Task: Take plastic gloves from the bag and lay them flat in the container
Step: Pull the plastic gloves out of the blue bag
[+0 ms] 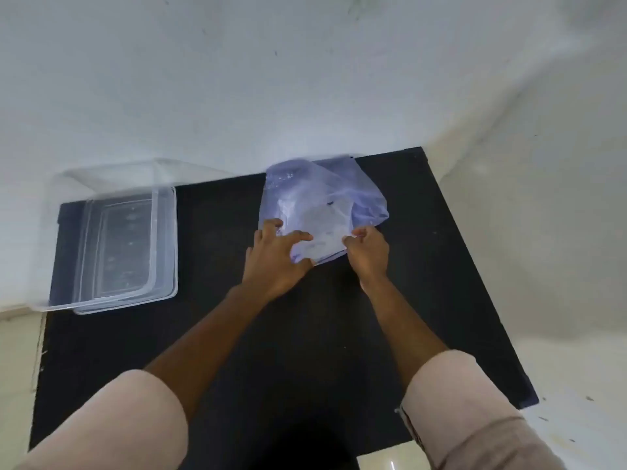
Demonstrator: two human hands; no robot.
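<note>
At frame centre on the desk point(237, 334), the left hand point(274, 259) and right hand point(368, 252) are pinching the bag point(315, 198) at its near edge, seemingly opening it; next, parting its mouth wider

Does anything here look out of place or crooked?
The clear rectangular plastic container seems to jut past the left edge of the black table. The crumpled translucent bluish plastic bag looks normal; the left hand and right hand merely grip it.
</note>
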